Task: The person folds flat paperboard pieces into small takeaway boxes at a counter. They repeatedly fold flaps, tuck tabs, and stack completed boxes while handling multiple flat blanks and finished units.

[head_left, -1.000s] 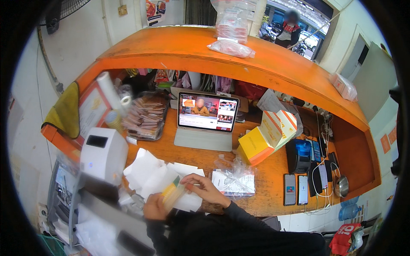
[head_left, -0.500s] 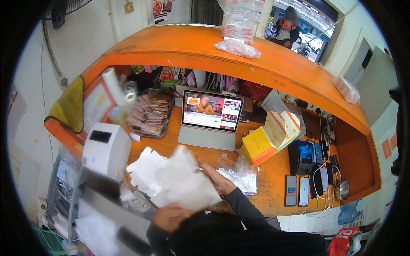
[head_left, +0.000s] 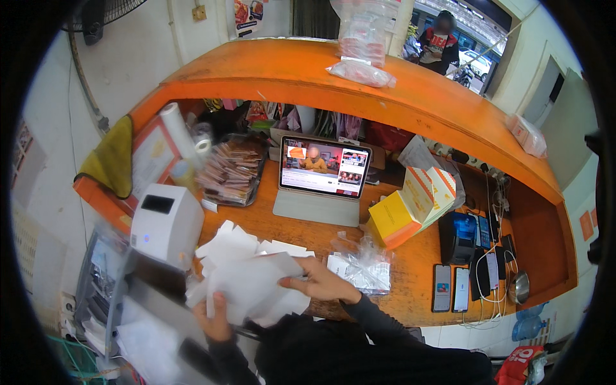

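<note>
Bright daylight at street opening; tablet screen glowing; counter bowed by fisheye; corners black

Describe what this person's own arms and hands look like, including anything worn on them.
Both arms wear long, dark sleeves, near black: the left sleeve and the right sleeve each reach about to the wrist. The left hand and right hand are bare, with no gloves. Any fine sleeve markings are too small to make out.
</note>
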Available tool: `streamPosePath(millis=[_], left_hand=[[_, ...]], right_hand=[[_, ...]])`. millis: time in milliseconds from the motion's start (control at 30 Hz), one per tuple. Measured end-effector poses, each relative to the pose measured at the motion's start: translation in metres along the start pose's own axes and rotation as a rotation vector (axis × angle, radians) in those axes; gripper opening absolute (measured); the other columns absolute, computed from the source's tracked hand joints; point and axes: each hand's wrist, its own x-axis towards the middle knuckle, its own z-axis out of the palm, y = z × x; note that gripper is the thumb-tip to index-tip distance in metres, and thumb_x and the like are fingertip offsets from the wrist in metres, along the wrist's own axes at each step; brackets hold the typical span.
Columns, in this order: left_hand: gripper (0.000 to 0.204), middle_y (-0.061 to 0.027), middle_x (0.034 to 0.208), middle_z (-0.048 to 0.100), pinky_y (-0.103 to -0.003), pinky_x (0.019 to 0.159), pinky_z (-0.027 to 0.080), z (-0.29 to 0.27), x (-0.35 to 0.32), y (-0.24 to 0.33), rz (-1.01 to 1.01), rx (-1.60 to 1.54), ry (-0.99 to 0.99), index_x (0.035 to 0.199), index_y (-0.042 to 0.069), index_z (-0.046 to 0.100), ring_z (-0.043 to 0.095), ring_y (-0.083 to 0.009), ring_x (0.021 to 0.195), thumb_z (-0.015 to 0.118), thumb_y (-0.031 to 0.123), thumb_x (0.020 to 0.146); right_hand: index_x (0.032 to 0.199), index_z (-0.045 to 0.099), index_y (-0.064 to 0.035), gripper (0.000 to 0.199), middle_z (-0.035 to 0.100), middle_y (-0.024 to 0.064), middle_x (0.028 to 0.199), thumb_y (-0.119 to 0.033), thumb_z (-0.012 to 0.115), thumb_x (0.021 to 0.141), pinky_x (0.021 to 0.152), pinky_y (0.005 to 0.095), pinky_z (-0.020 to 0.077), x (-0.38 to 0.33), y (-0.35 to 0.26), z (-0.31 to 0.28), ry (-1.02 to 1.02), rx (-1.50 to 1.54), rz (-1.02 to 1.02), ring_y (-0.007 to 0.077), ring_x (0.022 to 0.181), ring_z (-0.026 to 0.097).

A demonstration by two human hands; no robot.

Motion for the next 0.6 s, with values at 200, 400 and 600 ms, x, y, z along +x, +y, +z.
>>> streamPosePath(millis=[200,400,600], left_hand=[[0.067,-0.0043,0.085,0.05,-0.029,0.073,0.043,0.032,-0.016,-0.015,0.324,-0.172,0.231,0.098,0.001,0.05,0.05,-0.0136,0.081,0.067,0.063,0.081],[0.044,-0.0043,0.085,0.044,-0.027,0.07,0.039,0.052,-0.021,0.008,0.678,0.247,0.48,0.094,0.007,0.046,0.047,-0.0153,0.077,0.067,0.045,0.086],[0.019,-0.0113,0.093,0.054,-0.034,0.074,0.05,0.045,-0.021,0.028,0.85,0.304,0.422,0.107,0.005,0.055,0.059,-0.0243,0.082,0.06,0.011,0.091]], right_hand=[[0.122,0.042,-0.0002,0.041,0.052,0.0208,0.116,-0.026,0.058,0.096,0.084,0.0421,0.0453,-0.017,-0.006,0.06,0.081,-0.228,-0.028,0.0391,0.098,0.057],[0.124,0.025,0.0021,0.056,0.041,0.019,0.103,-0.029,0.061,0.095,0.081,0.0356,0.0427,-0.016,0.001,0.069,0.202,-0.036,-0.004,0.026,0.095,0.049],[0.117,0.041,-0.0001,0.043,0.044,0.0117,0.099,-0.013,0.069,0.087,0.081,0.0323,0.0405,-0.009,-0.021,0.048,0.571,-0.232,-0.395,0.0204,0.089,0.045]])
